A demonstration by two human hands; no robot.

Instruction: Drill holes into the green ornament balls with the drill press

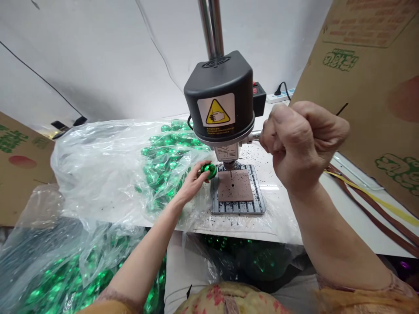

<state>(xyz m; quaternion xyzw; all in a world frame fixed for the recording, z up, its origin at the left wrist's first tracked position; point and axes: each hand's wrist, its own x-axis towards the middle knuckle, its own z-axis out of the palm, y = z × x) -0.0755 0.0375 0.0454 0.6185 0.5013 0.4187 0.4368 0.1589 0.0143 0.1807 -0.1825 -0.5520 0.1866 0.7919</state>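
Observation:
My left hand point(194, 182) is closed on a shiny green ball point(209, 170), held by the fingertips at the left edge of the drill press base point(262, 205). A brown square board point(240, 192) with a small dark hole lies on that base, below the thin drill bit point(231, 174). My right hand point(299, 144) is raised in a fist beside the black drill press head point(218, 87), wrapped around the feed handle point(255, 135), whose metal rod shows to the left of the fist.
A clear plastic bag point(98, 165) with many green balls point(163, 161) lies on the white table left of the press. Another bag of green balls point(65, 279) sits lower left. Cardboard boxes point(369, 96) flank both sides. Dark shavings surround the base. Brown and yellow straps point(376, 198) lie right.

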